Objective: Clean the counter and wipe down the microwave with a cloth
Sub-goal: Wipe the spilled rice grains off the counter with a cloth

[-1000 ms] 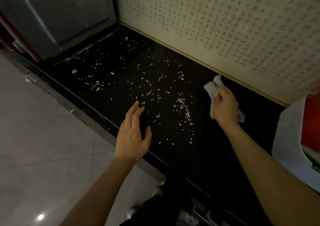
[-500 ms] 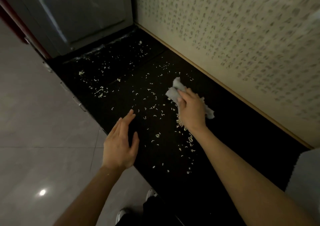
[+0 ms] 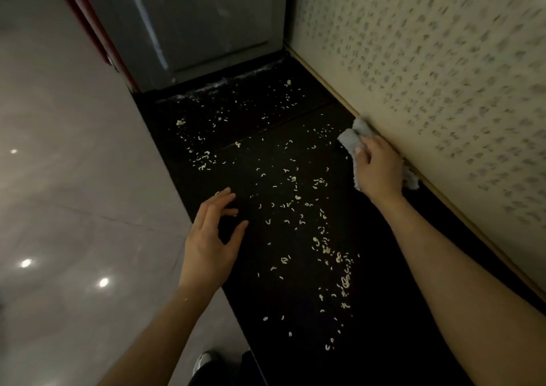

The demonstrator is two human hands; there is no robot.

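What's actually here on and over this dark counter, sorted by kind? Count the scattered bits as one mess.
Hands: 2, the left hand bare and open, the right hand gripping the cloth
Cloths: 1, a pale cloth by the wall
Crumb scatter: 1, pale crumbs spread across the counter, too many to count
Total: 4
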